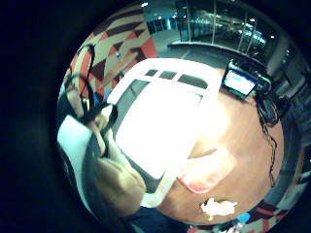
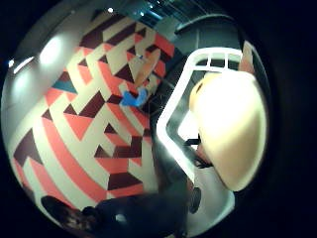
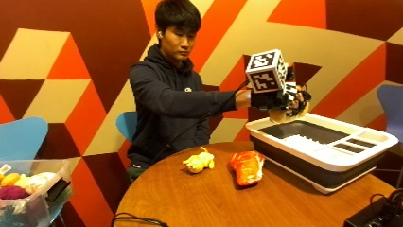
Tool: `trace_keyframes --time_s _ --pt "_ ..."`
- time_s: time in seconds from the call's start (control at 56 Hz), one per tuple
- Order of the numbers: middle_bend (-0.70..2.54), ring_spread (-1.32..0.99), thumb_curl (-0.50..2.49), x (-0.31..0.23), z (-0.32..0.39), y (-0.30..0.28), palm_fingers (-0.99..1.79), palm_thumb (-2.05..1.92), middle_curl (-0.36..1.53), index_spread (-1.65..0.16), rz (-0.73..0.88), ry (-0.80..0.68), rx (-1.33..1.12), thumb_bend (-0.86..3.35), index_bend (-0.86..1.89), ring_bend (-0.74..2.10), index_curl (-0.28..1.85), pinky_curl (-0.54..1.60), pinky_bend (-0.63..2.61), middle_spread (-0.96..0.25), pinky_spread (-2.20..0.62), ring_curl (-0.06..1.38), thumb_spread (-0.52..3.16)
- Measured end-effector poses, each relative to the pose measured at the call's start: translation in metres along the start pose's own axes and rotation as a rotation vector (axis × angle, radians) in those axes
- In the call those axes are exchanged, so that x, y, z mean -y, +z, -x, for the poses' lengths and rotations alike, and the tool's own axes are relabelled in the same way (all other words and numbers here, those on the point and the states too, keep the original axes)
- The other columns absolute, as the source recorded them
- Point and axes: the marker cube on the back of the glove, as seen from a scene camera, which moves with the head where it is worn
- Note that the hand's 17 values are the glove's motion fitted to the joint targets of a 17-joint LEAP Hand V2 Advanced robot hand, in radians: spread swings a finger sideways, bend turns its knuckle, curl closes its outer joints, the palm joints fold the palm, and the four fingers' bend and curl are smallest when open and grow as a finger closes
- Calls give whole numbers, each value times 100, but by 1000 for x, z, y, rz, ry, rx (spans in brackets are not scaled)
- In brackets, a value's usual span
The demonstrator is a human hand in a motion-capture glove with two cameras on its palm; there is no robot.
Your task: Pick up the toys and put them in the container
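Gloved right hand (image 3: 282,100) hovers above the far left corner of the white-rimmed dark plastic container (image 3: 327,163), fingers (image 3: 301,105) curled around a pale tan soft toy (image 2: 232,130). Yellow plush toy (image 3: 199,161) and orange plush toy (image 3: 246,168) lie on the round wooden bench (image 3: 189,203), left of the container.

From where I watch, the person wears a dark navy hooded sweatshirt (image 3: 167,101) with a small pale logo on the chest and long sleeves that run to the wrist. The right hand (image 3: 283,101) is in a black glove with black straps. In the palm views I see black loops and white plastic at the edge.
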Motion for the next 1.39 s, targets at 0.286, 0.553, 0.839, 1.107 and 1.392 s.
trace_keyframes --time_s 0.286,0.553,0.839,1.107,1.392 --pt "59 -16 75 -14 -6 22 -34 40 62 -33 191 -24 -128 0 40 78 62 51 108 -8 -9 49 92" --pt "33 -4 57 -87 -45 -40 -12 31 50 -27 216 -47 -70 -2 25 44 55 39 84 -2 2 34 121" --pt "23 0 46 -212 -161 -76 -7 30 46 -25 308 139 -305 -1 14 34 49 36 77 0 4 30 128" --pt "19 3 40 -260 -207 -11 5 27 42 -29 368 111 -381 -2 16 39 41 38 91 0 6 31 125" --pt "61 -23 37 -253 -214 13 73 36 58 -28 252 -14 -408 7 9 98 30 40 97 -11 -25 48 143"
